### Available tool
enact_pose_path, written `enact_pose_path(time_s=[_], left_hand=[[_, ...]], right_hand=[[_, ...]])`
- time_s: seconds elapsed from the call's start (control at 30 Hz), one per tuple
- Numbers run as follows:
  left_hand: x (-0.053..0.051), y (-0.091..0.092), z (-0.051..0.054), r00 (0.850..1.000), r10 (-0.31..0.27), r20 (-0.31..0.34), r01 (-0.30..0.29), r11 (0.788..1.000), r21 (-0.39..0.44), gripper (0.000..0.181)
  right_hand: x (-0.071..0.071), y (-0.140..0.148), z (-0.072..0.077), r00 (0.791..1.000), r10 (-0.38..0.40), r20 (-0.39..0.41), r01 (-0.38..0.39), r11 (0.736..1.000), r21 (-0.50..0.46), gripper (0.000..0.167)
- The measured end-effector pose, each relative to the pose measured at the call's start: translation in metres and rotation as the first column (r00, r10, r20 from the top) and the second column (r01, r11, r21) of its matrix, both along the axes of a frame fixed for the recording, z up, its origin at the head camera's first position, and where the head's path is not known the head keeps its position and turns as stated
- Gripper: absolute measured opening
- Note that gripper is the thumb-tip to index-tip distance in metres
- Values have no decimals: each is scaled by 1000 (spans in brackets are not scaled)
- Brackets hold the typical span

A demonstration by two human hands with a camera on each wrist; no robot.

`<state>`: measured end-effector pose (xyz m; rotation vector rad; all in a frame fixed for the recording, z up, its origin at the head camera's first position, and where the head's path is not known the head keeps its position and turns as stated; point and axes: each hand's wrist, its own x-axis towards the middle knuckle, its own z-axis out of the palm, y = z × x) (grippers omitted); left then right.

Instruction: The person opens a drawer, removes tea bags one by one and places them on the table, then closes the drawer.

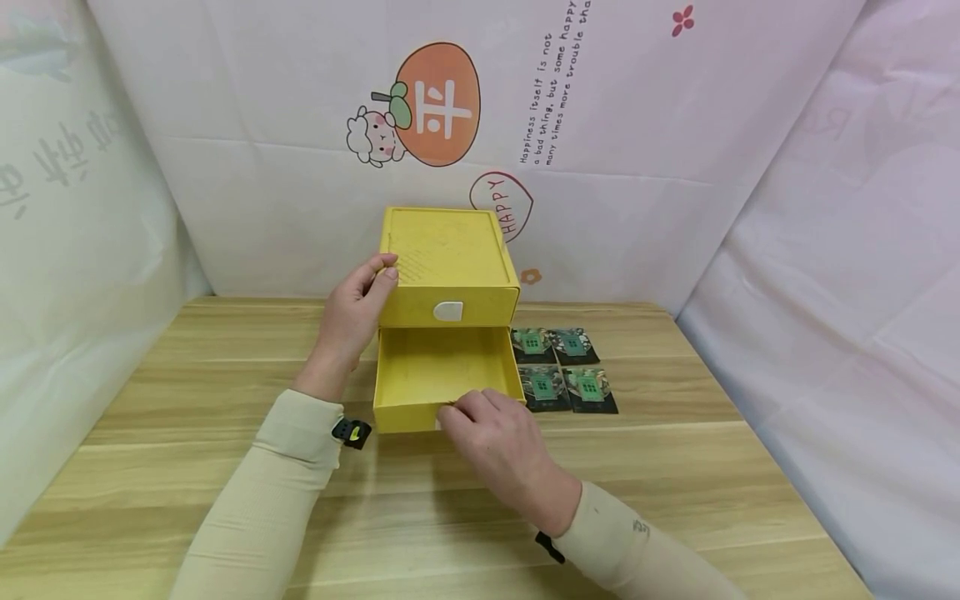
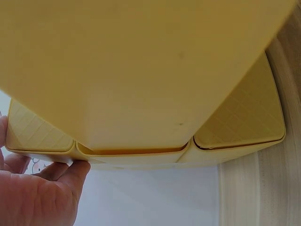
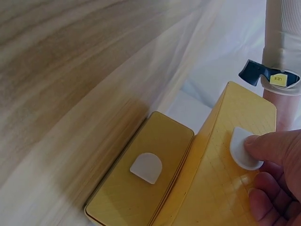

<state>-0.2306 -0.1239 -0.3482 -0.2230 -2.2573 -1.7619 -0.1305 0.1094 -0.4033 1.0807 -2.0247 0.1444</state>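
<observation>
A yellow drawer cabinet (image 1: 450,250) stands on the table, its top drawer (image 1: 420,308) closed. Below that, the middle drawer (image 1: 405,417) is pulled out toward me, and its visible inside is bare. My right hand (image 1: 498,446) pinches the white pull tab (image 3: 240,148) on this drawer's front between thumb and bent fingers. Beneath it, the closed bottom drawer (image 3: 146,188) shows in the right wrist view. My left hand (image 1: 356,308) grips the cabinet's upper left front corner. Seen from the left wrist, its fingers (image 2: 75,176) bend against the cabinet's edge.
Several dark green square packets (image 1: 588,387) lie in two rows on the table to the right of the cabinet. The wooden table (image 1: 675,467) meets a printed white cloth (image 1: 615,225) behind the cabinet, with more cloth at both sides.
</observation>
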Motion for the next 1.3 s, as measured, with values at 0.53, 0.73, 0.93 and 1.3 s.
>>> enact_pose_path(time_s=[0.53,0.73,0.93,1.3], left_hand=[[4,1,2,1000,5,-23,-5,1000,-4,49],[4,1,2,1000,3,-18,-3,1000,1,49],[3,1,2,1000,3,-12,-3,1000,15,49],[1,1,1,1000,1,-16,-1,1000,21,49]], right_hand=[[-11,-1,2,999,-35,41,34,999,11,5],[-18,-2,2,998,-51,39,51,999,16,5],[-27,-5,2,999,-53,4,53,999,0,5],[-41,-8,2,996,-86,-6,86,996,-5,4]])
